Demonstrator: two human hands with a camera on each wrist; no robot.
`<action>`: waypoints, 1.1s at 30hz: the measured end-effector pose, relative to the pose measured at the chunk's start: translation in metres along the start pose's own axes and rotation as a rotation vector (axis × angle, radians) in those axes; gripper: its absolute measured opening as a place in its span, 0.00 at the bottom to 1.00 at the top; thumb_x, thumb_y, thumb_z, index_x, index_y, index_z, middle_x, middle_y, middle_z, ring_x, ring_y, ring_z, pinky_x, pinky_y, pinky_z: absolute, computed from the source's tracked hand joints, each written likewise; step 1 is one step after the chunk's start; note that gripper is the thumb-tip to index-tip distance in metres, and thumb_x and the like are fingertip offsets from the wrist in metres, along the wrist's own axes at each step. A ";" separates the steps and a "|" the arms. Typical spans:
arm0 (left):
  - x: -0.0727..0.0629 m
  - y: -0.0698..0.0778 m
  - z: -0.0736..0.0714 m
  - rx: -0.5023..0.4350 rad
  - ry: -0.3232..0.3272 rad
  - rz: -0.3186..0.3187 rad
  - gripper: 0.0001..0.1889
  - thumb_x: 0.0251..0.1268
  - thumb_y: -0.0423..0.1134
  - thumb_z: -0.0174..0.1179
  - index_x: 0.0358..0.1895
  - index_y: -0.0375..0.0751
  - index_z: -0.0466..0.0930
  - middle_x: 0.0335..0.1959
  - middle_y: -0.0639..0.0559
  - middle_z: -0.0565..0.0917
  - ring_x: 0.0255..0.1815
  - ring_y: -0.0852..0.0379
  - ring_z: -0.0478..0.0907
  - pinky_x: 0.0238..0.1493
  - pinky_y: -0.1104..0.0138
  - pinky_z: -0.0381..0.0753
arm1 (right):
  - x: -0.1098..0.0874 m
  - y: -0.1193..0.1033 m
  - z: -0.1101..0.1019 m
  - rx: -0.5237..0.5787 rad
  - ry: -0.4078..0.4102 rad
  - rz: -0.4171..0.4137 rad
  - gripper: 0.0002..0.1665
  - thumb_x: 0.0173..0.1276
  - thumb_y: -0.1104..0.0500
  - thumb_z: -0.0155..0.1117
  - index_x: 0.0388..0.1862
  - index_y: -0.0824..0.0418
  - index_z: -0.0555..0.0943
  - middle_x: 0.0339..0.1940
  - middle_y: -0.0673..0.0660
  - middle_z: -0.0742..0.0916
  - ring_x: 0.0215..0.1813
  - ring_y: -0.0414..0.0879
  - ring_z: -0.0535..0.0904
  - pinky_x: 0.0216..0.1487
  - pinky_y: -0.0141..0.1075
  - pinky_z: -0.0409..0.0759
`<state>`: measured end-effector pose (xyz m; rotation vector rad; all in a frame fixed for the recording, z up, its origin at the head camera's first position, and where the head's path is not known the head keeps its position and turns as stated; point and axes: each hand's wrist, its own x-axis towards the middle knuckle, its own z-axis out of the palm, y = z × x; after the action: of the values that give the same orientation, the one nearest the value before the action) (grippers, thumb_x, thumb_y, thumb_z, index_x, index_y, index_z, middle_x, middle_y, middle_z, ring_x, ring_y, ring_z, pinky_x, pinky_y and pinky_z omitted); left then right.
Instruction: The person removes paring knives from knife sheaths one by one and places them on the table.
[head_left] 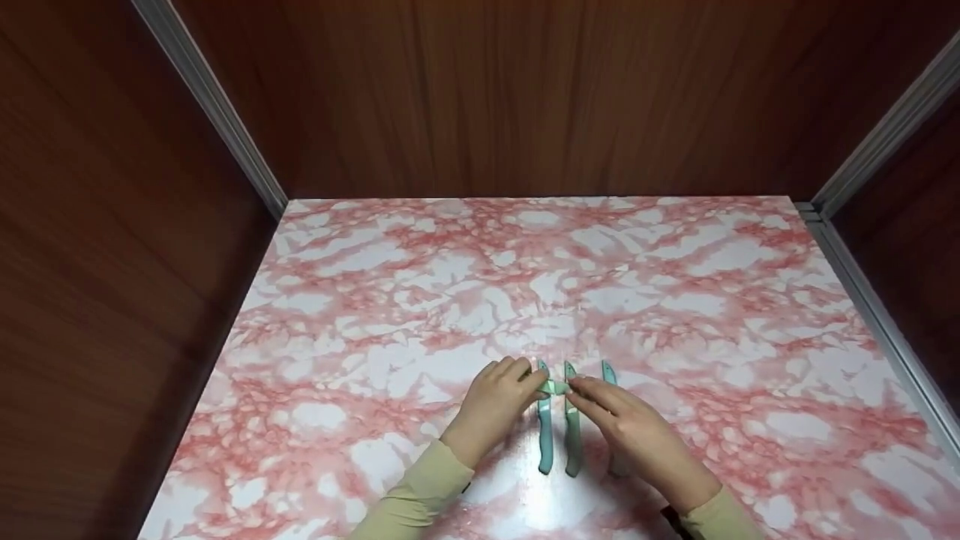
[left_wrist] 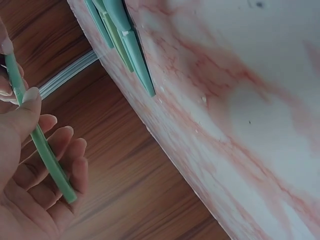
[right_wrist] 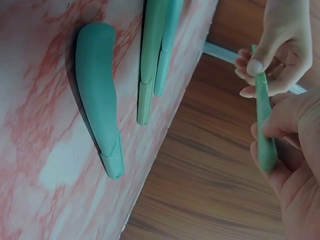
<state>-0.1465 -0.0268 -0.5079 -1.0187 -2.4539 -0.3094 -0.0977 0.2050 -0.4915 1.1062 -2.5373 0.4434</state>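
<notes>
Both hands hold one light green knife [head_left: 555,388] crosswise above the table, its narrower end seeming covered by a matching sheath. My left hand [head_left: 495,397] pinches the sheath end [left_wrist: 50,157] with thumb and fingers, and its tip lies over the palm in the left wrist view. Around the handle [right_wrist: 267,150], my right hand [head_left: 637,431] has its thumb and fingers curled. Below lie a blue-green knife [head_left: 546,442], a green knife [head_left: 574,442] and a teal knife [right_wrist: 97,90], roughly parallel, handles toward me. The right hand partly hides the teal one in the head view.
The knives lie on a table [head_left: 420,300] with a red-and-white marbled top. Dark wood panels [head_left: 480,97] stand behind it and at both sides, with metal strips [head_left: 217,112] at the corners.
</notes>
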 end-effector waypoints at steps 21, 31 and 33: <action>0.003 0.015 0.000 -0.087 0.107 -0.051 0.14 0.62 0.49 0.60 0.47 0.48 0.81 0.33 0.56 0.74 0.32 0.60 0.73 0.31 0.71 0.73 | 0.009 0.001 -0.001 -0.063 0.033 0.055 0.33 0.54 0.72 0.71 0.61 0.59 0.77 0.61 0.56 0.77 0.59 0.50 0.75 0.57 0.41 0.75; 0.004 0.018 0.003 -0.079 0.129 -0.041 0.15 0.62 0.50 0.60 0.47 0.46 0.82 0.34 0.55 0.75 0.33 0.60 0.73 0.34 0.72 0.74 | 0.015 0.001 0.001 -0.017 0.113 0.075 0.31 0.52 0.74 0.72 0.57 0.61 0.79 0.54 0.54 0.80 0.53 0.49 0.77 0.55 0.41 0.76; 0.004 0.019 0.003 -0.073 0.130 -0.040 0.16 0.61 0.49 0.61 0.47 0.46 0.82 0.33 0.55 0.75 0.33 0.60 0.73 0.34 0.72 0.74 | 0.015 0.001 0.002 -0.002 0.114 0.087 0.29 0.53 0.74 0.71 0.56 0.61 0.80 0.53 0.54 0.80 0.53 0.48 0.77 0.54 0.39 0.76</action>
<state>-0.1367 -0.0099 -0.5079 -0.9489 -2.3636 -0.4663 -0.1086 0.1953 -0.4867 0.9442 -2.4918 0.5119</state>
